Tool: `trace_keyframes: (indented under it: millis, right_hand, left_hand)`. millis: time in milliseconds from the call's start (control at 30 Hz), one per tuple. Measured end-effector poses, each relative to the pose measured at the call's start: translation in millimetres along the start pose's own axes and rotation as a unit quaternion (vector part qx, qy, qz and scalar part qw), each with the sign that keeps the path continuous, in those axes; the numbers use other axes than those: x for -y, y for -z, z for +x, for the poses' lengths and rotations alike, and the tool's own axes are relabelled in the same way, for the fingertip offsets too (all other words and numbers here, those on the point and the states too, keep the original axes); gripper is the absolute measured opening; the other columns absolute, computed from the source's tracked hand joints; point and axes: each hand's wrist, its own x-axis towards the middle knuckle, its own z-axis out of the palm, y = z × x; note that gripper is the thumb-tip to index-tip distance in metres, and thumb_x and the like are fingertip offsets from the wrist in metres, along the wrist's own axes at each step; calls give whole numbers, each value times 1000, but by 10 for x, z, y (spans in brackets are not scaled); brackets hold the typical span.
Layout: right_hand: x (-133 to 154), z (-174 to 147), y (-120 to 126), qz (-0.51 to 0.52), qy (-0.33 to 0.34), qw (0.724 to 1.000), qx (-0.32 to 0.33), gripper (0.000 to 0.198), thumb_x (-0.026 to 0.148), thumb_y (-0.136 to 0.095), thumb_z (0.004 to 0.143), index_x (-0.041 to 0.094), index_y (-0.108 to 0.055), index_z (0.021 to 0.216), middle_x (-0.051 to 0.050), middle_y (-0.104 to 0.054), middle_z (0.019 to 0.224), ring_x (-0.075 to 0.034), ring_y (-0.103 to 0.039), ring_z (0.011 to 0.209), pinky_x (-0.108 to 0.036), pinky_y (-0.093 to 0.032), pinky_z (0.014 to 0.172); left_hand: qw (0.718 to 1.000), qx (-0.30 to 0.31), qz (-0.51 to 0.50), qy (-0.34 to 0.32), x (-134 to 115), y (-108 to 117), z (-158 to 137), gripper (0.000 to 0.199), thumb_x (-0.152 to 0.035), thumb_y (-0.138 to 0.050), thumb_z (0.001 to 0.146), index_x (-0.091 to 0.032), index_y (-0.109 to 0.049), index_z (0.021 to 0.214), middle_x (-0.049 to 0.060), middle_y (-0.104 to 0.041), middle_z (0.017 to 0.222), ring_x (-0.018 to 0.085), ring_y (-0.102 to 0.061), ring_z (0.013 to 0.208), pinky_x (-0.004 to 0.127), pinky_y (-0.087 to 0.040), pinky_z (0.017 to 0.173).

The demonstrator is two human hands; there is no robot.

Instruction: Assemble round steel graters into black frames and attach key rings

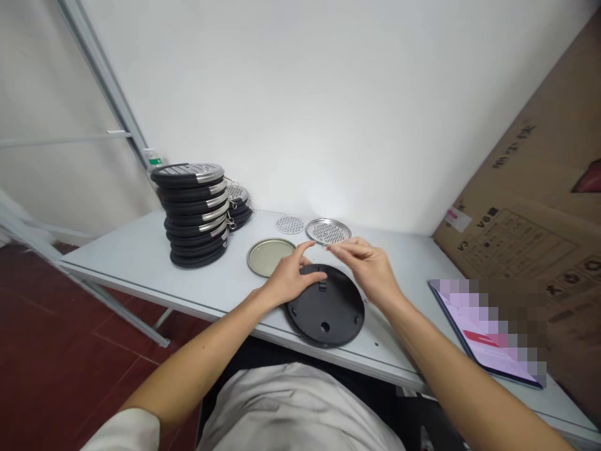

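A black round plastic lid lies near the table's front edge, with a small clip, a hole and small pegs on its upper face. My left hand grips its far left rim, thumb resting on top beside the clip and index finger stretched out. Beyond the lid, my right hand is closed in a pinch just above the table; whatever is between its fingertips is too small to make out. An olive-coloured round metal tray lies just left of my left hand. Past my fingertips sits a metal ring-rimmed grater disc.
A tall stack of black-rimmed round graters stands on the left, with a shorter stack behind it. A loose perforated disc lies near the wall. At right are a tablet and a large cardboard box.
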Motion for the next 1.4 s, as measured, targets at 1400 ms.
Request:
trace_keyframes:
  millis: [1400]
  right_hand:
    - [144, -105, -18, 280, -271, 897, 208, 26, 19, -79, 66, 15, -77, 92, -3, -69, 77, -8, -54, 61, -22, -46, 59]
  left_hand:
    - [989, -60, -125, 53, -290, 37, -125, 22, -37, -68, 82, -15, -65, 81, 4, -67, 74, 17, -65, 69, 25, -55, 56]
